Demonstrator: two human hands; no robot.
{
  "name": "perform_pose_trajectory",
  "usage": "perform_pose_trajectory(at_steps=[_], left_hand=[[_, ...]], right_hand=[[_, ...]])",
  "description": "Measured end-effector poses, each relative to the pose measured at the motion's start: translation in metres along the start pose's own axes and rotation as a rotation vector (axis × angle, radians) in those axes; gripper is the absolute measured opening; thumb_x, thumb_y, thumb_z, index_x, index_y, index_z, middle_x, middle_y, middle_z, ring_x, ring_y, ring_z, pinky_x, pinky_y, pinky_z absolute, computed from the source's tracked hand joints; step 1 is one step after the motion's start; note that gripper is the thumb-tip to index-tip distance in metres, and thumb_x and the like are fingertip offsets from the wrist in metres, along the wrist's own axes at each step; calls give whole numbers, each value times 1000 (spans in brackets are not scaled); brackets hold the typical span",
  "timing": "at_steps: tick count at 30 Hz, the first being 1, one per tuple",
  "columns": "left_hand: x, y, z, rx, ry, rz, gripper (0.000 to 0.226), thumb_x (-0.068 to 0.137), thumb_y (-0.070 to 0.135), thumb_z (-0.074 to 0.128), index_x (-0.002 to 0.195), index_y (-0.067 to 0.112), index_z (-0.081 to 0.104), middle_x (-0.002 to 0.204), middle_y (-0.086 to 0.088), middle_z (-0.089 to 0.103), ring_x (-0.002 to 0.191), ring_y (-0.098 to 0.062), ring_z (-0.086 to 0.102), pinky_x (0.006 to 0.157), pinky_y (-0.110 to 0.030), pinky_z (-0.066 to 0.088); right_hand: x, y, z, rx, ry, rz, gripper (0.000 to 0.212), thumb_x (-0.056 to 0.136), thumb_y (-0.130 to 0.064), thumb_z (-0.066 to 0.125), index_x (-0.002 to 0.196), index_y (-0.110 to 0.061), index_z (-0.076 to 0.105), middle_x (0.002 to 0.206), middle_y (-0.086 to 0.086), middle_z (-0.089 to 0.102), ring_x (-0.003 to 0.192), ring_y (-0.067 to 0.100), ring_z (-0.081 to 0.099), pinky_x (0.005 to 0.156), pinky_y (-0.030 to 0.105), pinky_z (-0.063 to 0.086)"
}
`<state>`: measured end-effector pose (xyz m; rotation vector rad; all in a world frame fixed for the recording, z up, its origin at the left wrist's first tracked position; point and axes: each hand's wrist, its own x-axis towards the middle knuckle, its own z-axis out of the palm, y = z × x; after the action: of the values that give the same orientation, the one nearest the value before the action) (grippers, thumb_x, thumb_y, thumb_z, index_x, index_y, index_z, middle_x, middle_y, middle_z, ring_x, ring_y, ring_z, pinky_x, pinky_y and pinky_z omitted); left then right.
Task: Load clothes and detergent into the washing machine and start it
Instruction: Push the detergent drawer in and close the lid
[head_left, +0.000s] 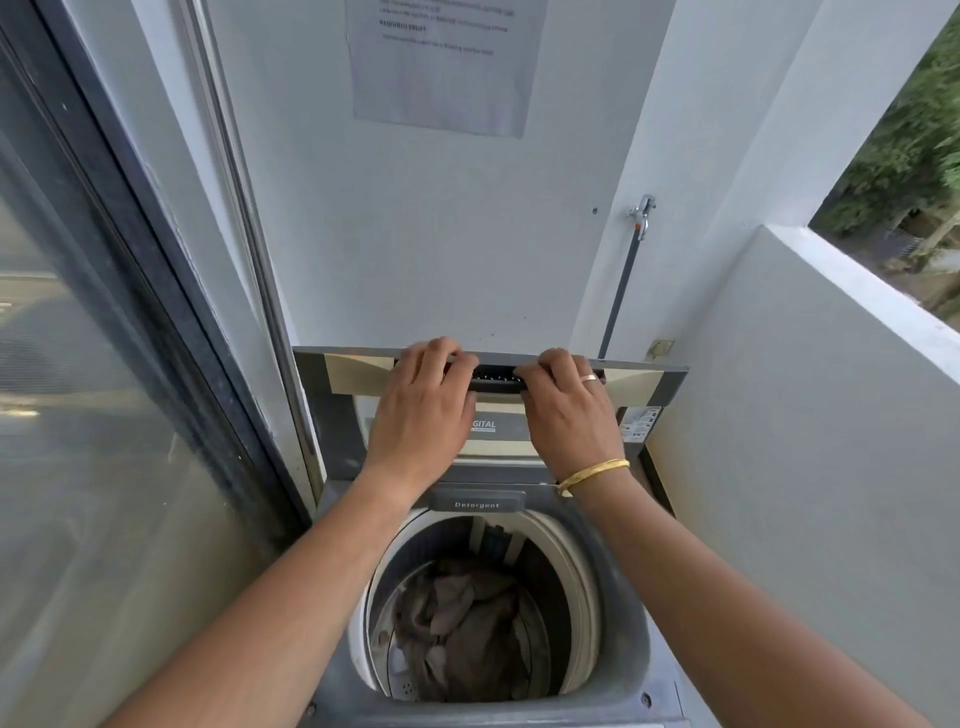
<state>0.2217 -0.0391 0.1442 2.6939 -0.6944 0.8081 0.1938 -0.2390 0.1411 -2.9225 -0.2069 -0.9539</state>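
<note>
A top-loading washing machine (631, 670) stands below me with its lid (639, 382) raised upright against the wall. Brown-grey clothes (457, 623) lie in the drum. A drawer marked Detergent (477, 503) sits shut at the back of the opening. My left hand (421, 410) and my right hand (569, 415) both rest on the lid's top edge, fingers curled over its dark handle strip (496, 376). The right hand wears a ring, and a gold bangle circles its wrist.
A glass sliding door with a dark frame (171, 332) runs along the left. A printed notice (441, 67) hangs on the white wall. A tap with a grey hose (641, 213) is at the right. A low white balcony wall (831, 389) closes the right side.
</note>
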Motion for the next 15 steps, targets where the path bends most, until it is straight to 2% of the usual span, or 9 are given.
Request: perform_pose_trajectory(at_steps=[3,6,10,15], left_hand=[[-5,-1,-2,36,14,3,25,104,28,67,127,20,67,126,0,65,114,-26,62,106,-42,48],[-7,-2,-3,12,-18,-6,18,107,31,62,121,21,69,117,3,71,108,-24,66,103,-41,49],[-7,-2,-8,-48,-66,-34,18,112,22,51,111,18,69,111,2,70,102,-25,64,96,-40,48],[-26,5,-28,-101,-69,-22,16,111,17,51,106,18,67,105,3,68,96,-24,60,90,-40,44]], right_hand=[[1,-1,3,14,-41,16,15,103,-21,61,116,-19,68,104,2,67,94,29,64,86,40,50],[1,-3,0,46,-84,56,16,105,-29,58,112,-20,70,100,0,71,93,28,65,85,40,49],[4,-6,-8,96,-167,70,15,105,-25,57,105,-18,70,101,2,70,98,30,63,83,41,48],[-19,-11,-32,136,-156,60,15,106,-20,53,103,-17,68,97,2,68,88,29,59,78,40,43]])
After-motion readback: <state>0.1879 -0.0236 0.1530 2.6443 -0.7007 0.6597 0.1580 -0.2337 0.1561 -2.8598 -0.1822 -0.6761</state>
